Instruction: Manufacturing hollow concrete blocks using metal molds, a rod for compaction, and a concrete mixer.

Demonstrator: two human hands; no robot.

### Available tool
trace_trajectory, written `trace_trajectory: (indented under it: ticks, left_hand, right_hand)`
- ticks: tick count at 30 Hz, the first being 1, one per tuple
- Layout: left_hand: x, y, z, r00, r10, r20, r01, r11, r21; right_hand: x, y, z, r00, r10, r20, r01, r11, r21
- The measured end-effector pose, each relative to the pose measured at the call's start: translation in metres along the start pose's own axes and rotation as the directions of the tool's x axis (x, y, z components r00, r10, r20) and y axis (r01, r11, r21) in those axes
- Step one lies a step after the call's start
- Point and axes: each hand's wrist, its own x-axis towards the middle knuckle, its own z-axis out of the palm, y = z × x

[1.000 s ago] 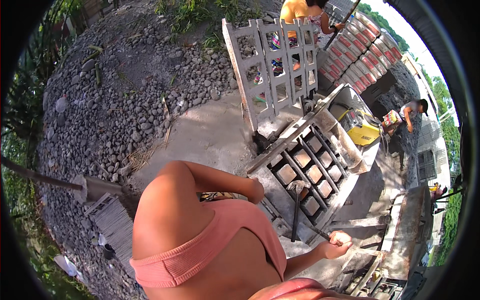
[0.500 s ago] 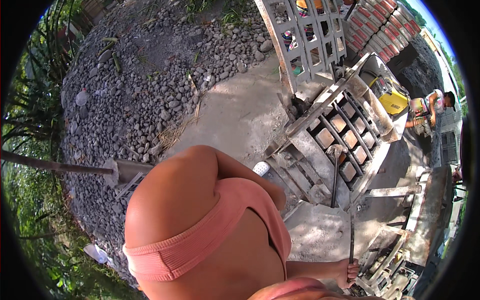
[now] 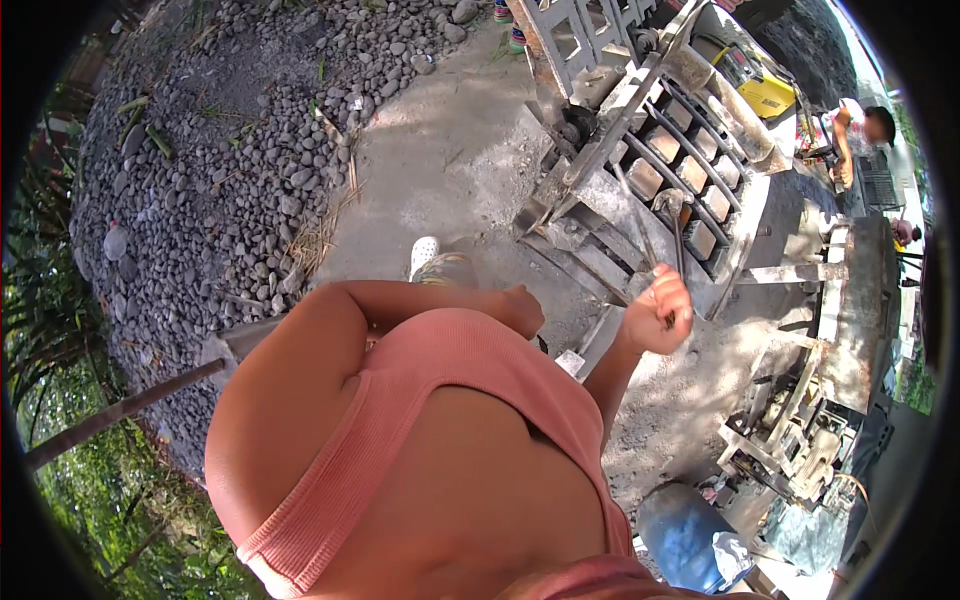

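Note:
My right hand (image 3: 660, 312), in a fist, grips a thin metal rod (image 3: 640, 220) in front of a grey metal block-making machine (image 3: 610, 205). The rod is smeared by motion and slants up over the machine's frame. Farther left, close to my body, my left hand (image 3: 522, 311) is closed; what it may hold is hidden. Square block faces (image 3: 692, 174) sit in rows between dark bars of the machine. A lever with a grey, rounded end (image 3: 672, 202) stands over them, just beyond my right hand. A yellow-and-black machine (image 3: 765, 92) is at the far side.
A heap of grey stones (image 3: 220, 180) spreads at the left, beside bare concrete ground (image 3: 430, 150). A metal pole (image 3: 130, 410) slants in from the left. Another person (image 3: 845, 145) is at the far right. A blue drum (image 3: 685, 535) and scrap metal frames (image 3: 785, 440) lie lower right.
My right hand has swung forward and up with the rod, from the lower edge to the machine's near side. My left hand has come into view. The view has shifted.

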Motion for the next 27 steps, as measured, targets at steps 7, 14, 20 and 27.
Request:
trace_trajectory:
  ticks: [7,14,20,27]
  left_hand:
    - [-0.069,-0.076,0.001,0.981,-0.098,-0.170,0.073,0.986,-0.148]
    - [-0.184,-0.176,-0.010,0.968,-0.230,-0.105,0.201,0.952,-0.230]
    - [-0.230,-0.239,-0.034,0.974,-0.224,-0.042,0.210,0.953,-0.218]
    - [-0.233,-0.278,-0.063,0.985,-0.166,-0.047,0.155,0.971,-0.180]
  right_hand:
    - [-0.007,0.044,0.046,0.997,0.005,-0.072,-0.009,0.999,-0.048]
    - [0.015,0.081,0.106,0.969,-0.090,-0.230,0.036,0.973,-0.228]
    - [0.024,0.110,0.144,0.945,-0.143,-0.295,0.073,0.969,-0.238]
    - [0.028,0.136,0.149,0.870,-0.239,-0.431,0.093,0.939,-0.332]
